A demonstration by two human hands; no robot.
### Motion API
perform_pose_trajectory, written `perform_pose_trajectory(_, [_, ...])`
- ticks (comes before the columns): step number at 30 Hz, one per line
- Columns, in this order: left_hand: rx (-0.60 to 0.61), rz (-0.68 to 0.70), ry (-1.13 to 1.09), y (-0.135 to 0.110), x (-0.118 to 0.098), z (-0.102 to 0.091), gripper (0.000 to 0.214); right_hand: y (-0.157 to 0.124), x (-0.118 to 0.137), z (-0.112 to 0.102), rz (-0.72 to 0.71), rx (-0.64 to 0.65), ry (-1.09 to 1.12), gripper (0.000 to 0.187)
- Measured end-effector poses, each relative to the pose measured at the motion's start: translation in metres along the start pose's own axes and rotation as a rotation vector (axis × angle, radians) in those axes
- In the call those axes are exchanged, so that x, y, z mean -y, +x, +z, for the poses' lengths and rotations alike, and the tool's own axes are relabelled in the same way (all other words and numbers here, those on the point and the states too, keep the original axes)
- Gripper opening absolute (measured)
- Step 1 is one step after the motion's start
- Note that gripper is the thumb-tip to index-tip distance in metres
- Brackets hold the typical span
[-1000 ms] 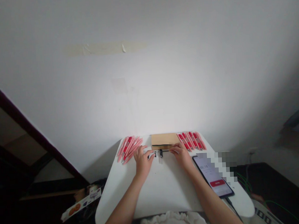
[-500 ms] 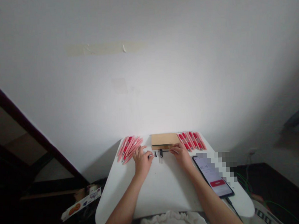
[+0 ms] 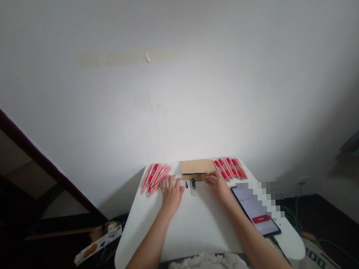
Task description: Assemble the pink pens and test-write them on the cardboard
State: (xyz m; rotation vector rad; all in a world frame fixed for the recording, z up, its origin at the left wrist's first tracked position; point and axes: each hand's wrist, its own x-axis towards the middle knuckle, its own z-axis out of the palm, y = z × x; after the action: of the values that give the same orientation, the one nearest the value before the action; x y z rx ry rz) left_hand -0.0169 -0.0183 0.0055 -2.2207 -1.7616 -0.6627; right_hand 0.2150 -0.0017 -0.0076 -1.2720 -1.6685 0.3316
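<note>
On the white table [image 3: 201, 232], as I watch from afar through the head camera, I count two bare hands, both towards the far edge. The left hand [image 3: 172, 194] has its fingers spread, palm down, and I see nothing between them; it sits just beside the left bundle [image 3: 154, 177] of pink and red pens. The right hand [image 3: 218, 187] pinches the end of one thin dark rod [image 3: 199, 180], which points leftward along the near side of one tan box [image 3: 198, 166]. Between the hands I make out three small parts: one short black piece [image 3: 187, 185] near the left thumb, one thicker black piece [image 3: 193, 184] by the rod's left end, and one clear piece [image 3: 193, 192] just nearer me. Whether rod and thicker piece touch, I cannot tell. I count two bundles; the right bundle [image 3: 230, 169] lies in a neater row, but overlap hides the exact number of pens. One phone [image 3: 248, 207] lies at the right.
</note>
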Motion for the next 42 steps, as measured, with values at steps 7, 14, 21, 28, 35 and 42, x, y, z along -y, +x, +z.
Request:
perform_pose_trajectory(7, [-0.087, -0.02, -0.117, 0.002, 0.008, 0.008, 0.028, 0.0, 0.003, -0.002, -0.003, -0.014, 0.009, 0.027])
perform_pose_trajectory(14, [-0.228, -0.03, -0.378, 0.014, 0.02, 0.003, 0.025, -0.002, 0.004, -0.002, -0.015, -0.007, 0.003, 0.027])
perform_pose_trajectory(21, [-0.153, -0.063, -0.313, 0.003, 0.045, -0.019, 0.019, 0.001, 0.007, -0.008, 0.004, 0.012, -0.047, 0.024])
perform_pose_trajectory(28, [-0.049, -0.235, 0.073, -0.054, 0.043, -0.04, 0.025, 0.007, 0.009, -0.012, 0.004, 0.044, -0.063, 0.02])
perform_pose_trajectory(35, [0.086, -0.242, 0.223, -0.073, 0.039, -0.041, 0.05, 0.007, 0.009, -0.011, 0.025, 0.037, -0.031, 0.019])
perform_pose_trajectory(42, [0.22, -0.198, 0.243, -0.052, 0.036, -0.027, 0.056, 0.005, 0.013, -0.012, 0.027, 0.009, -0.017, 0.017])
